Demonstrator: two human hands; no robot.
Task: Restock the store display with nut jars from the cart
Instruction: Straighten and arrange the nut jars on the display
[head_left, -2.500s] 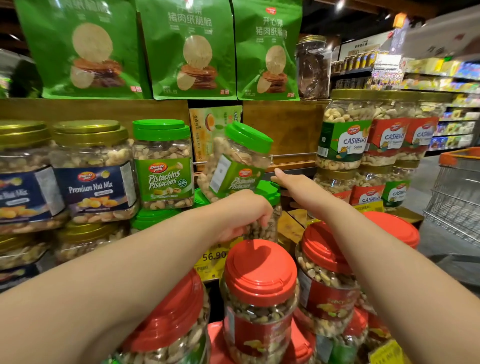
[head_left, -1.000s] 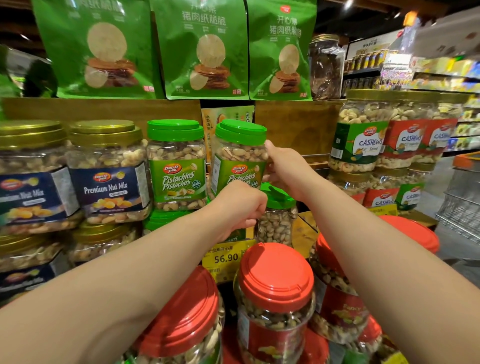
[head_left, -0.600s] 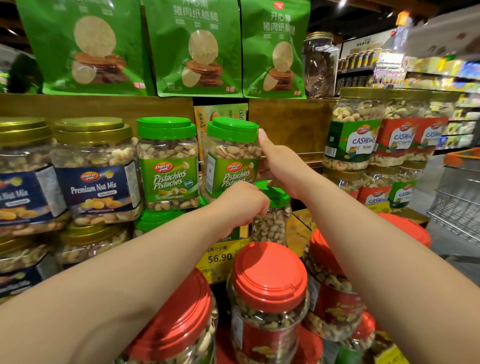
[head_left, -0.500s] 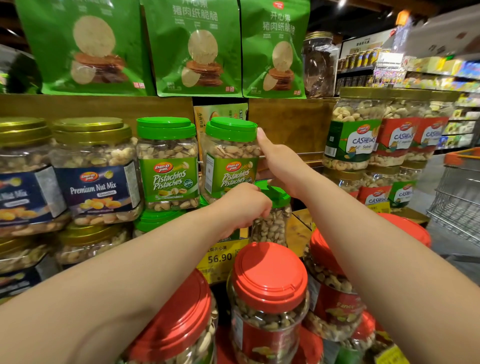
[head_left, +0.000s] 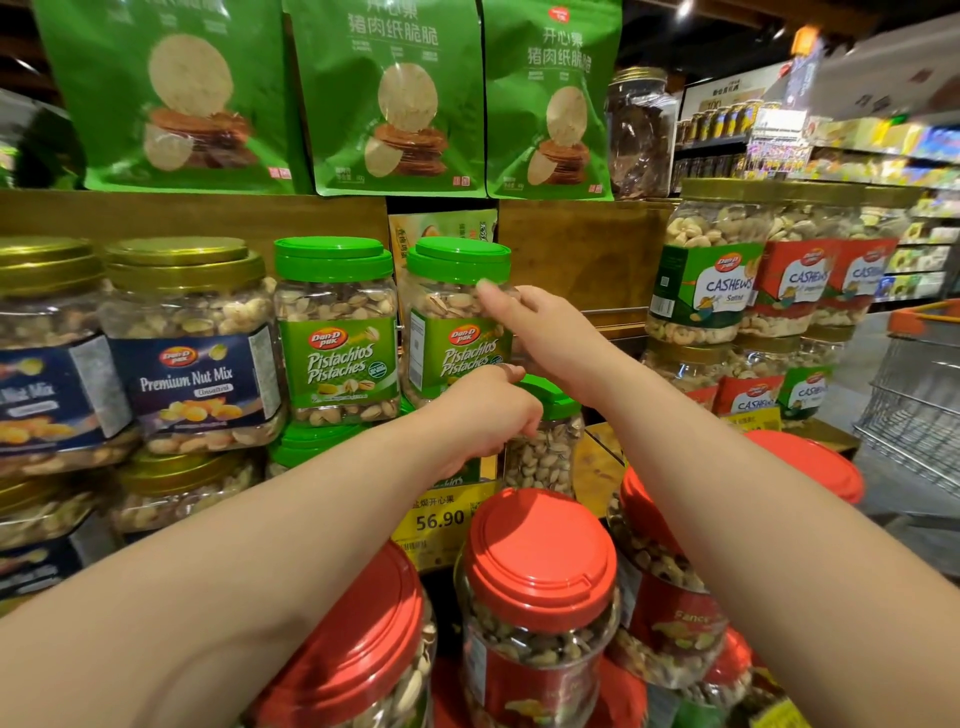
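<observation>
A clear pistachio jar with a green lid stands upright on the upper row of the display, close beside a matching pistachio jar on its left. My right hand presses against its right side, with the index finger just under the lid. My left hand is curled at the jar's lower front edge, thumb on the label. Below my hands, another green-lidded pistachio jar sits on the lower row, partly hidden.
Gold-lidded Premium Nut Mix jars fill the left. Cashew jars are stacked on the right. Red-lidded nut jars stand close in front below my arms. A yellow price tag reads 56.90. The wire cart is at far right.
The pistachio jar was tilted in the air and now stands upright beside its twin. My right hand moved from behind it to its right side; my left stayed at its base.
</observation>
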